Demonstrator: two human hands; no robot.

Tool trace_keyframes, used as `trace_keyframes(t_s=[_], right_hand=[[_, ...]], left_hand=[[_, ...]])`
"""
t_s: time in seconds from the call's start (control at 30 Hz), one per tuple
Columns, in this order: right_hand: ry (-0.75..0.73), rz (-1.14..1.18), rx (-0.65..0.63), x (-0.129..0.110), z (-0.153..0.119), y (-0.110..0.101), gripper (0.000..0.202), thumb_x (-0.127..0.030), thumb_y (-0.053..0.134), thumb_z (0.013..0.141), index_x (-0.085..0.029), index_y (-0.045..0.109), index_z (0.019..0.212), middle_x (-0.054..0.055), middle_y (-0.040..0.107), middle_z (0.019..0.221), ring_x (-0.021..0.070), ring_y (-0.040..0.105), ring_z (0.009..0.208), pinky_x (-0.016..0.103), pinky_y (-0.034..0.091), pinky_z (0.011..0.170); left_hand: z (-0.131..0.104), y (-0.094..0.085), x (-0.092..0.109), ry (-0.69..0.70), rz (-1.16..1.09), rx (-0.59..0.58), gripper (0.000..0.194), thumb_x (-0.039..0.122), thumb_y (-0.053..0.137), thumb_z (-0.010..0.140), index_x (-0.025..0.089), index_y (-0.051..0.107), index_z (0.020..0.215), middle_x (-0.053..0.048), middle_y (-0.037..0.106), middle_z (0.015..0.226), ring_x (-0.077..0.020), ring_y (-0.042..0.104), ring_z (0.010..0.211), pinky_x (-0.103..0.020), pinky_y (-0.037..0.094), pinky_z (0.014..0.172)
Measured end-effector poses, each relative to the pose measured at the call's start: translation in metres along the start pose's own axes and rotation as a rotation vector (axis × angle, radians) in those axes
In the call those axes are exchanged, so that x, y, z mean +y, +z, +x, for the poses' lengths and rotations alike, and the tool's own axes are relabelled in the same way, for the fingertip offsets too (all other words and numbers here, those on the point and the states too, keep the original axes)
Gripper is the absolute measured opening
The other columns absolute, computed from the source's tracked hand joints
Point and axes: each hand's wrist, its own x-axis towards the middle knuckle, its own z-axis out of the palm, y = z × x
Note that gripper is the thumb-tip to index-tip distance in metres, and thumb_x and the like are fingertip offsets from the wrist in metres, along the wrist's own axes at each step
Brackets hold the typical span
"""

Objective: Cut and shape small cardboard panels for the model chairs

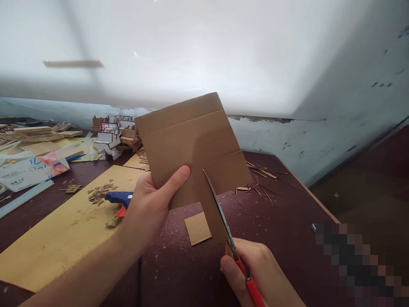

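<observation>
My left hand (159,200) grips a large piece of brown cardboard (179,140) by its lower left edge, the thumb pressed on its face. The sheet is held up above the table and tilted. In my right hand (252,264) is a pair of scissors (220,209) with red handles, its blades along a cut that runs in from the sheet's lower edge. A narrow strip (212,224) of the cardboard hangs beside the blades. Below it, a small cardboard square (198,229) lies on the dark table.
A blue glue gun (118,197) and small cardboard triangles (100,193) lie on a yellow board (60,230). Small cardboard models (110,138) stand behind. Wood pieces (35,133) and glue sticks (27,198) are at left, thin cardboard scraps (262,170) at right.
</observation>
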Motion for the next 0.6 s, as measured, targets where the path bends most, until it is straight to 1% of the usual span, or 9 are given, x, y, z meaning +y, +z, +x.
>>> trace_keyframes(t_s=[0.13, 0.23, 0.4, 0.5, 0.6], right_hand=[[-0.03, -0.037, 0.093, -0.0009, 0.0018, 0.0012, 0.072, -0.074, 0.022, 0.103, -0.025, 0.051, 0.059, 0.001, 0.047, 0.051, 0.0164, 0.041, 0.044, 0.03, 0.03, 0.042], [-0.02, -0.047, 0.095, -0.0008, 0.0024, 0.0015, 0.076, -0.078, 0.02, 0.101, -0.025, 0.054, 0.059, 0.002, 0.047, 0.05, 0.0173, 0.042, 0.043, 0.03, 0.031, 0.041], [-0.002, -0.036, 0.045, -0.0008, 0.0022, 0.0007, 0.074, -0.076, 0.022, 0.102, -0.025, 0.054, 0.06, 0.002, 0.05, 0.053, 0.0173, 0.046, 0.045, 0.029, 0.035, 0.042], [-0.004, -0.05, 0.08, -0.0004, 0.0017, 0.0011, 0.076, -0.078, 0.02, 0.101, -0.025, 0.057, 0.059, 0.002, 0.05, 0.051, 0.0174, 0.046, 0.044, 0.029, 0.037, 0.042], [0.014, -0.062, 0.136, -0.0002, 0.0001, 0.0025, 0.077, -0.078, 0.022, 0.101, -0.025, 0.061, 0.061, 0.002, 0.052, 0.051, 0.018, 0.048, 0.044, 0.029, 0.041, 0.044]], left_hand=[[-0.0002, -0.0021, -0.0041, -0.015, 0.014, -0.035, 0.033, 0.041, 0.085, 0.083, 0.018, 0.081, 0.106, -0.008, 0.082, 0.105, -0.026, 0.078, 0.094, -0.034, 0.066, 0.084], [-0.0007, -0.0029, -0.006, -0.017, 0.037, -0.052, 0.032, 0.041, 0.083, 0.085, 0.019, 0.081, 0.108, -0.008, 0.081, 0.108, -0.0259, 0.078, 0.097, -0.034, 0.065, 0.087], [-0.0023, -0.0043, -0.0041, 0.008, 0.096, -0.078, 0.029, 0.042, 0.08, 0.088, 0.02, 0.082, 0.106, -0.007, 0.082, 0.107, -0.0245, 0.079, 0.095, -0.031, 0.065, 0.085], [-0.0036, -0.0046, -0.0024, 0.025, 0.121, -0.067, 0.028, 0.042, 0.081, 0.086, 0.021, 0.082, 0.105, -0.006, 0.082, 0.106, -0.0244, 0.079, 0.095, -0.03, 0.065, 0.084], [-0.0041, -0.0052, -0.0022, 0.026, 0.12, -0.082, 0.028, 0.041, 0.081, 0.087, 0.021, 0.081, 0.107, -0.006, 0.082, 0.108, -0.0247, 0.078, 0.096, -0.032, 0.065, 0.087]])
